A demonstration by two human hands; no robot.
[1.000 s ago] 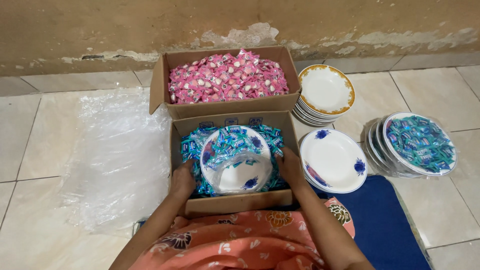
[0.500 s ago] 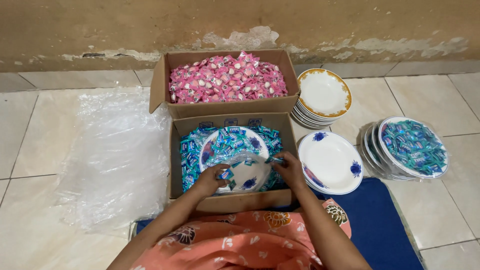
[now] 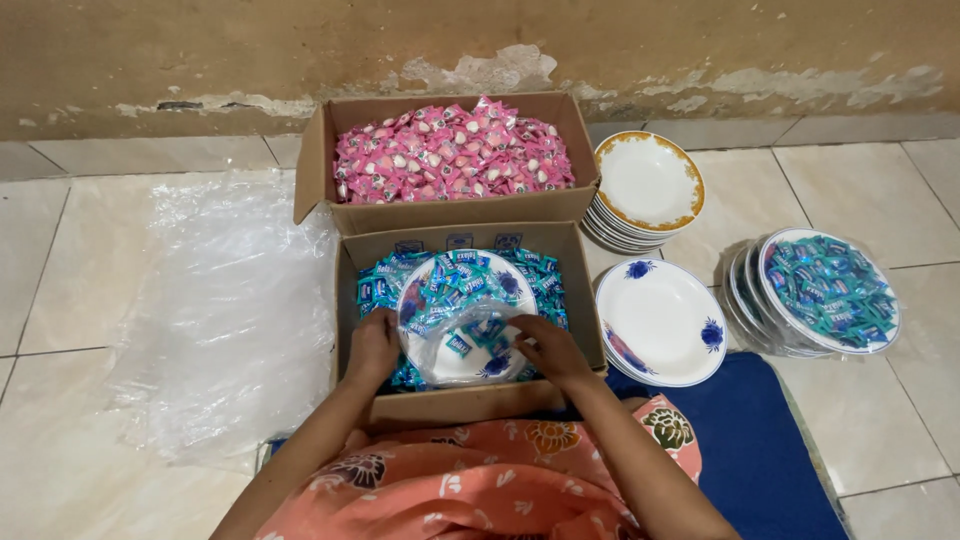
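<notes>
Plate (image 3: 455, 330) level (round) between hands (image 3: 372, 347)

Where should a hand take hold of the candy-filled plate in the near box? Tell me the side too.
Grip the plate by its bare near rim, coming from the person's side. Candies heap its far half, the box walls crowd its flanks, and the left hand and right hand already rest there.

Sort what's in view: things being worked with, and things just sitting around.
In use: left hand, right hand, blue-flowered plate, blue candies, their cardboard box.

Sitting around: pink candy box, gold-rimmed plates, empty blue plate, wrapped filled plates, plastic sheet.
</notes>
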